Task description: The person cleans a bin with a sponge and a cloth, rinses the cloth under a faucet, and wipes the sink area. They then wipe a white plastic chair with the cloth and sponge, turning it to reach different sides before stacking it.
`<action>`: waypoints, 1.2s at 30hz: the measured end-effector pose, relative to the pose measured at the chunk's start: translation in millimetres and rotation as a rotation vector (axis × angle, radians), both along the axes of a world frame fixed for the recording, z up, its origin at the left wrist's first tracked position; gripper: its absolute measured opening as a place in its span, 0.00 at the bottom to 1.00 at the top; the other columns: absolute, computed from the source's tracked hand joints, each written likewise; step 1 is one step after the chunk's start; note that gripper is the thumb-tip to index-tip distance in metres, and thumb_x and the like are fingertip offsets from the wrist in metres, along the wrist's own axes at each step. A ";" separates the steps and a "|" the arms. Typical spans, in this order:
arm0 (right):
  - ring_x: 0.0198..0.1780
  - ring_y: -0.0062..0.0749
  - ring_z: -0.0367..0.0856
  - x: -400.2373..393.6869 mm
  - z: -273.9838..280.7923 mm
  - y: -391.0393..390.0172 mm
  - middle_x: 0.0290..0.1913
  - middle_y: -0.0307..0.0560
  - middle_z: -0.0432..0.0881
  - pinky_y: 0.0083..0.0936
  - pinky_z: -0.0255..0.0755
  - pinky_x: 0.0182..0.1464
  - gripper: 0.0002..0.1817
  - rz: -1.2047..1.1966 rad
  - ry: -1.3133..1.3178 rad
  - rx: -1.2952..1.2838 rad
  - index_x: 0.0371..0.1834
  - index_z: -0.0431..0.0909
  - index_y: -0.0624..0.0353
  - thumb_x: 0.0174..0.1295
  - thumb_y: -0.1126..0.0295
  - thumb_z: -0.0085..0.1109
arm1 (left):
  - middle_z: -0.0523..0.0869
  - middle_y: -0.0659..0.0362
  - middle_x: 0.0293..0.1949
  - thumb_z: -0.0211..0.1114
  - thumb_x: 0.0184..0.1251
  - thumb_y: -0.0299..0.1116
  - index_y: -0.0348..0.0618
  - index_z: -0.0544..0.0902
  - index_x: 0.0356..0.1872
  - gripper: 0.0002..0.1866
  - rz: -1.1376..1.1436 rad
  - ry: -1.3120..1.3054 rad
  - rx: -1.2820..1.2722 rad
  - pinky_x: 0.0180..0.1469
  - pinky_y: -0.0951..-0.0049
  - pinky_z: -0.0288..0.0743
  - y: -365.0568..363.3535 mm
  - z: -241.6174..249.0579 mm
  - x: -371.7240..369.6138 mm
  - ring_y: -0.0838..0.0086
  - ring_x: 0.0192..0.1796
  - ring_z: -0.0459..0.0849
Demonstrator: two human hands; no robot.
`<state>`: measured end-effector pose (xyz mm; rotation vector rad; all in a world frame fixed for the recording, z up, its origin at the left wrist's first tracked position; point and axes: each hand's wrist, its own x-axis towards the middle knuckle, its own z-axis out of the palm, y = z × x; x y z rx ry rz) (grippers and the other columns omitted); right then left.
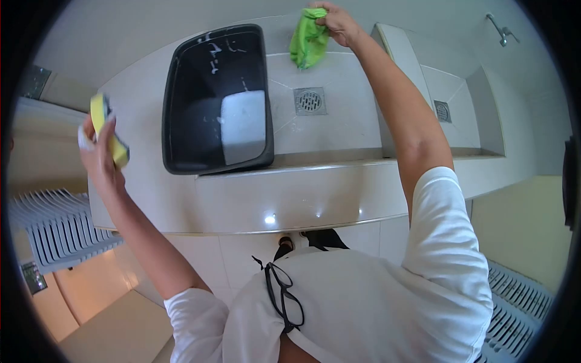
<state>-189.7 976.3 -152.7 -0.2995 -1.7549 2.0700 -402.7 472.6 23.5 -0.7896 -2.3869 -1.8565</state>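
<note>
On the left, my left hand is closed around a yellow sponge with a dark scouring side, held out past the black tub. Something white shows at its fingers, perhaps foam. At the top, my right hand grips a bright green cloth, which hangs down over the far end of the tiled basin. Between the two hands stands a black plastic tub, partly over the basin's left side. White foam streaks mark its inner wall, and a pale rectangular patch, possibly a reflection, shows inside.
A square metal drain lies in the basin floor below the cloth. To the right, past a raised divider, is a second basin with its own drain and a wall tap. Grey slatted seats stand at lower left.
</note>
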 end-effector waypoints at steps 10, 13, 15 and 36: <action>0.42 0.28 0.78 54.1 96.4 -71.0 0.41 0.47 0.77 0.23 0.73 0.45 0.23 0.035 -0.524 0.241 0.51 0.70 0.64 0.49 0.85 0.44 | 0.75 0.49 0.54 0.68 0.53 0.27 0.35 0.70 0.58 0.29 0.283 0.199 -0.534 0.55 0.69 0.68 -52.8 -111.2 -41.5 0.67 0.54 0.75; 0.40 0.28 0.79 73.0 103.0 -73.5 0.40 0.47 0.77 0.23 0.74 0.44 0.22 -0.037 -0.410 0.176 0.53 0.68 0.63 0.51 0.84 0.46 | 0.76 0.47 0.54 0.64 0.57 0.25 0.31 0.69 0.58 0.26 0.149 0.245 0.026 0.57 0.70 0.68 -19.0 -26.3 10.1 0.66 0.54 0.75; 0.39 0.29 0.79 65.3 94.3 -74.3 0.40 0.46 0.77 0.23 0.74 0.44 0.21 -0.107 -0.409 0.151 0.53 0.67 0.63 0.53 0.83 0.48 | 0.76 0.47 0.53 0.60 0.62 0.25 0.30 0.70 0.57 0.22 0.037 0.275 0.175 0.56 0.71 0.70 29.7 28.6 77.7 0.66 0.53 0.77; 0.25 0.44 0.77 -11.3 75.0 -110.7 0.20 0.53 0.77 0.32 0.72 0.33 0.18 -0.353 -0.206 0.971 0.22 0.79 0.62 0.58 0.56 0.59 | 0.80 0.55 0.48 0.46 0.61 0.60 0.54 0.77 0.49 0.26 -1.694 -0.727 1.599 0.51 0.59 0.72 426.0 -227.9 119.7 0.63 0.50 0.79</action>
